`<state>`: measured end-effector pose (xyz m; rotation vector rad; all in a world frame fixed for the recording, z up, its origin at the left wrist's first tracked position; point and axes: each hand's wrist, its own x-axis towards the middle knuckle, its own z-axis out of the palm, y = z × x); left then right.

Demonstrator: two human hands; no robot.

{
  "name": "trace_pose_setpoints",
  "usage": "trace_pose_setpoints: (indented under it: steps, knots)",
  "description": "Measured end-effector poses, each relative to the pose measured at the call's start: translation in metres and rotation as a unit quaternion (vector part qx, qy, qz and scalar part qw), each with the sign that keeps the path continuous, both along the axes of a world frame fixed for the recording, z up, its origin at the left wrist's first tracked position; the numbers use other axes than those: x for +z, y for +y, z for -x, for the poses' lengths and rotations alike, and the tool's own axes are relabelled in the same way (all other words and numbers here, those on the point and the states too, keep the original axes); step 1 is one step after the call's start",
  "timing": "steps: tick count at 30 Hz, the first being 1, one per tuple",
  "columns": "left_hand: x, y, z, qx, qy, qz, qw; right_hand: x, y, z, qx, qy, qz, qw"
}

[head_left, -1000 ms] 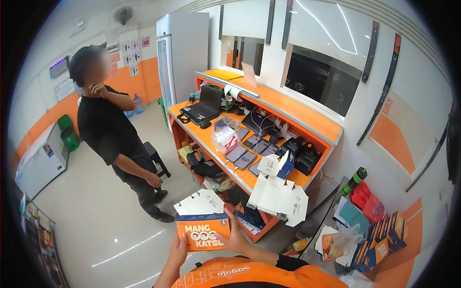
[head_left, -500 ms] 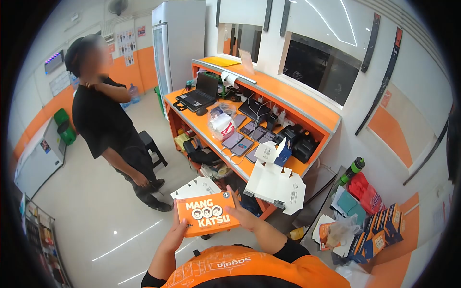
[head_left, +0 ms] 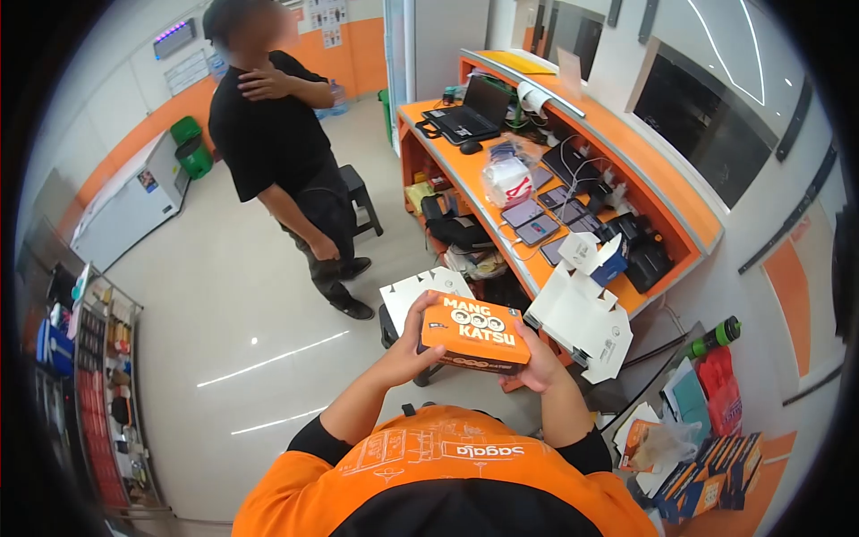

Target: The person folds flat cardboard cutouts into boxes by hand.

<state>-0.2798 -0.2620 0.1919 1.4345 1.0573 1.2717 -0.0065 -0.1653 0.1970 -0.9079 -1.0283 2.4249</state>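
Both my hands hold an orange food box (head_left: pixel 474 330) printed "MANG KATSU", closed and lifted in front of my chest. My left hand (head_left: pixel 409 351) grips its left end, and my right hand (head_left: pixel 542 361) wraps round the right end. The box's dark front side faces me. Behind it on the left lies a flat white unfolded carton (head_left: pixel 426 294). To the right, another opened white carton (head_left: pixel 579 324) rests at the end of the orange counter, beside a small blue and white box (head_left: pixel 610 260).
The orange counter (head_left: pixel 447 163) carries a laptop (head_left: pixel 469 112), several phones (head_left: pixel 537 230) and a plastic bag (head_left: pixel 508 183). A person (head_left: pixel 277 134) in black stands at the left near a black stool (head_left: pixel 360 199). At lower right are stacked printed boxes (head_left: pixel 716 474) and a red bag (head_left: pixel 721 394).
The view has swung to the left, so the room sits further right. The box is turned and tilted, now showing its dark front side. The other person's raised hand has shifted at the shoulder.
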Motion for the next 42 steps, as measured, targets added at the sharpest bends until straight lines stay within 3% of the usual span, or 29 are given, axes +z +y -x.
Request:
trace_pose_setpoints:
  steps: [3, 5, 6, 8, 10, 11, 14, 16, 18, 21, 25, 28, 31, 37, 42]
  knots:
    - [0.000, -0.006, 0.000, 0.031, 0.014, 0.052, 0.998, 0.024, -0.014, 0.001, 0.039, -0.092, -0.028, 0.995]
    - [-0.009, -0.017, 0.004, -0.017, -0.022, 0.144, 0.989, -0.055, -0.010, -0.014, -0.009, -0.136, -0.211, 0.968]
    - [-0.014, -0.022, 0.005, -0.047, -0.037, 0.191, 0.980, -0.039, -0.021, -0.015, 0.001, -0.118, -0.294, 0.949]
    - [-0.025, -0.039, 0.002, -0.055, 0.003, 0.284, 0.957, -0.018, -0.031, -0.024, 0.162, -0.032, -0.243, 0.956]
    - [-0.039, -0.052, 0.001, -0.070, -0.001, 0.356, 0.932, -0.008, -0.039, -0.025, 0.279, -0.095, -0.253, 0.921]
    - [-0.043, -0.053, 0.002, -0.074, -0.003, 0.393, 0.916, -0.012, -0.041, -0.025, 0.259, -0.100, -0.224, 0.934]
    - [-0.042, -0.046, 0.003, -0.074, -0.001, 0.344, 0.936, -0.030, -0.044, -0.025, 0.231, -0.092, -0.183, 0.951]
    - [-0.040, -0.033, 0.011, -0.116, 0.046, 0.365, 0.923, -0.035, -0.039, -0.025, 0.254, -0.065, -0.223, 0.939]
    - [-0.036, -0.019, 0.018, -0.157, 0.095, 0.381, 0.906, -0.038, -0.036, -0.023, 0.255, -0.059, -0.189, 0.947]
    - [-0.027, -0.007, 0.017, -0.226, 0.104, 0.306, 0.919, -0.048, -0.030, -0.020, 0.251, -0.066, -0.169, 0.951]
    - [-0.013, 0.004, 0.012, -0.231, 0.186, 0.341, 0.892, -0.030, -0.028, -0.020, 0.246, -0.149, -0.127, 0.949]
    - [-0.009, 0.011, 0.009, -0.223, 0.211, 0.367, 0.878, -0.043, -0.022, -0.023, 0.232, -0.135, -0.043, 0.962]
    - [-0.009, 0.026, 0.013, -0.276, 0.286, 0.382, 0.834, -0.037, -0.017, -0.026, 0.250, -0.131, -0.046, 0.958]
    - [-0.004, 0.046, 0.016, -0.389, 0.203, 0.300, 0.847, -0.020, -0.003, -0.032, 0.284, -0.156, -0.126, 0.938]
    - [-0.023, 0.059, 0.027, -0.395, 0.209, 0.315, 0.837, -0.043, 0.003, -0.046, 0.269, -0.107, -0.185, 0.939]
